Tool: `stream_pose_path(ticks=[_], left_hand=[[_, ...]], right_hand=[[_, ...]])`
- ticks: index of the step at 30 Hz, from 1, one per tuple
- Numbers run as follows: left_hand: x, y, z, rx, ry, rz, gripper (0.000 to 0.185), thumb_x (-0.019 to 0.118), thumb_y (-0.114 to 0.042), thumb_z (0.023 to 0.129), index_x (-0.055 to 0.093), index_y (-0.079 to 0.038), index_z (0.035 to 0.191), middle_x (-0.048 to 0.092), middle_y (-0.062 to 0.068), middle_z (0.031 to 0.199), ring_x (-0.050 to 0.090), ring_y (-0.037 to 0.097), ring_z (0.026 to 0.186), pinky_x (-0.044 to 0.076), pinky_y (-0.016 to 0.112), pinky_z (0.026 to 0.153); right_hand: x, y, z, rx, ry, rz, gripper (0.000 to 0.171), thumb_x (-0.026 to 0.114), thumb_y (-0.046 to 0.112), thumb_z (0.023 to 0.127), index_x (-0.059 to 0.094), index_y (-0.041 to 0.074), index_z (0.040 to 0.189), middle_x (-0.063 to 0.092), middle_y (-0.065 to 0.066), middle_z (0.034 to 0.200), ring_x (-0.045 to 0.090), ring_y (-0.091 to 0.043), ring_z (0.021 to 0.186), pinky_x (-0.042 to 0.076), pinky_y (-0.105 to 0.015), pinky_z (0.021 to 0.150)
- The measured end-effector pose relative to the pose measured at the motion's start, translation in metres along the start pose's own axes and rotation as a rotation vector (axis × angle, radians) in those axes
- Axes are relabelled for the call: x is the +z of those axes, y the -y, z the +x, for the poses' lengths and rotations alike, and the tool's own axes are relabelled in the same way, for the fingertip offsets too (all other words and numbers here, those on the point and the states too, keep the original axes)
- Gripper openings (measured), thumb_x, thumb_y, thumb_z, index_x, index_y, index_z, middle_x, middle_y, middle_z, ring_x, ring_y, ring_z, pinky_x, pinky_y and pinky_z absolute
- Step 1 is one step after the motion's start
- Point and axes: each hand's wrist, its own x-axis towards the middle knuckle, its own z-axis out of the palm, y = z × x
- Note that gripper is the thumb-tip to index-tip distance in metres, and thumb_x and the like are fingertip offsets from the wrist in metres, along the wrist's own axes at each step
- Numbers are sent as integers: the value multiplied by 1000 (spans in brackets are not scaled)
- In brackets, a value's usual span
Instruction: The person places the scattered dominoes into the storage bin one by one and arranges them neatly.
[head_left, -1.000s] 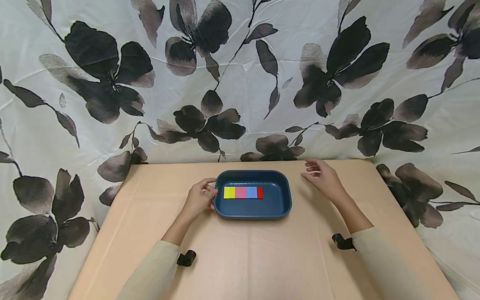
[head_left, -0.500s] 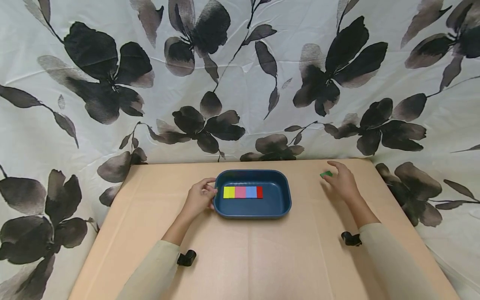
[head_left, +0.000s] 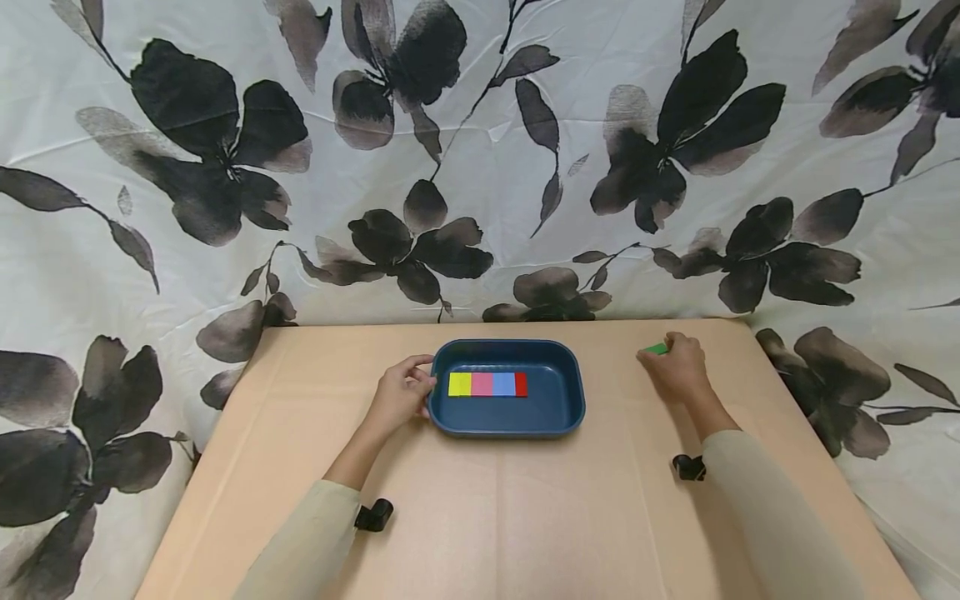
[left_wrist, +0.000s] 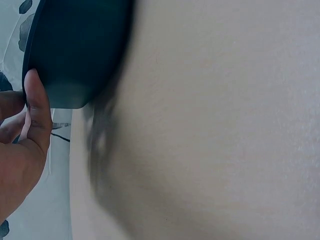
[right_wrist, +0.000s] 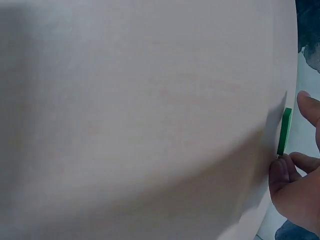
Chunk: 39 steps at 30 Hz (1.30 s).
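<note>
A dark blue tray [head_left: 573,392] sits mid-table at the back and holds a flat row of yellow, pink, blue and red blocks [head_left: 487,384]. My left hand [head_left: 417,388] grips the tray's left rim, with the thumb on the outer wall of the tray [left_wrist: 75,50] in the left wrist view. To the tray's right, a small green block [head_left: 657,348] lies on the table near the far edge. My right hand [head_left: 672,362] curls over it. In the right wrist view, fingers close in on the two ends of the green block [right_wrist: 284,131].
The tan table [head_left: 525,517] is ringed by a white cloth with black flowers [head_left: 480,167], which hangs right behind the far edge. A black wrist strap [head_left: 372,515] and another black strap [head_left: 686,467] show at my beige sleeves.
My right hand moved from beside the tray out to the right, reached the green block and curled its fingers round it. The left hand and tray stayed put.
</note>
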Motion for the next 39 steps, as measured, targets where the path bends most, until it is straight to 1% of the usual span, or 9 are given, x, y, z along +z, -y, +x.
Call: stream_pose_path(ticks=[4, 7, 13, 16, 21, 26, 30, 34, 39], left_hand=[[0, -1, 0, -2, 0, -7, 41, 67, -3, 98, 61, -6, 138, 59, 14, 95, 60, 17, 52, 65, 51, 56], [0, -1, 0, -3, 2, -8, 41, 67, -3, 98, 61, -6, 139, 59, 14, 95, 60, 16, 53, 65, 50, 56], [0, -1, -1, -6, 6, -3, 41, 67, -3, 98, 61, -6, 139, 58, 14, 95, 61, 19, 53, 65, 51, 57], [0, 0, -1, -4, 5, 5, 41, 66, -3, 99, 61, -6, 139, 58, 14, 96, 62, 21, 53, 65, 50, 56], [0, 1, -1, 2, 5, 9, 42, 66, -3, 99, 60, -6, 140, 59, 14, 96, 62, 20, 53, 65, 49, 56], [0, 0, -1, -1, 3, 1, 41, 66, -2, 98, 61, -6, 139, 58, 14, 96, 61, 19, 53, 65, 51, 57], [1, 0, -2, -13, 3, -6, 41, 67, -3, 98, 61, -6, 139, 58, 14, 96, 61, 17, 54, 65, 51, 57], [2, 0, -2, -19, 3, -8, 42, 67, -3, 98, 61, -6, 139, 58, 14, 96, 60, 16, 53, 65, 51, 58], [2, 1, -1, -10, -1, -3, 41, 66, -3, 98, 61, -7, 139, 59, 14, 96, 61, 17, 52, 65, 49, 56]], right_hand=[[4, -4, 1, 25, -24, -10, 74, 67, 35, 98, 40, -15, 146, 38, -40, 138, 41, -49, 120, 54, -57, 94], [7, -8, 3, 27, -53, -25, 71, 67, 34, 98, 43, -15, 144, 39, -40, 138, 42, -49, 119, 53, -57, 95], [11, -12, 2, 42, -63, -36, 67, 65, 31, 99, 43, -16, 142, 37, -40, 138, 42, -51, 121, 50, -59, 101], [11, -11, 1, 39, -72, -38, 66, 66, 30, 99, 45, -17, 140, 38, -40, 136, 43, -51, 120, 50, -59, 101], [11, -11, 0, 31, -86, -32, 65, 67, 31, 98, 48, -17, 138, 41, -39, 134, 44, -50, 119, 51, -58, 97], [10, -16, -4, 20, -93, 48, 67, 68, 35, 97, 49, -11, 141, 49, -33, 132, 49, -44, 116, 52, -50, 93], [5, -17, -9, -10, -88, 96, 65, 69, 37, 96, 51, -7, 141, 58, -26, 127, 56, -39, 114, 52, -43, 95], [2, -15, -13, -45, -87, 73, 64, 70, 36, 97, 52, -6, 141, 60, -24, 124, 57, -36, 111, 52, -39, 93], [-2, -3, -19, -119, -63, 37, 61, 74, 30, 96, 53, -7, 141, 61, -24, 122, 59, -33, 108, 51, -29, 85]])
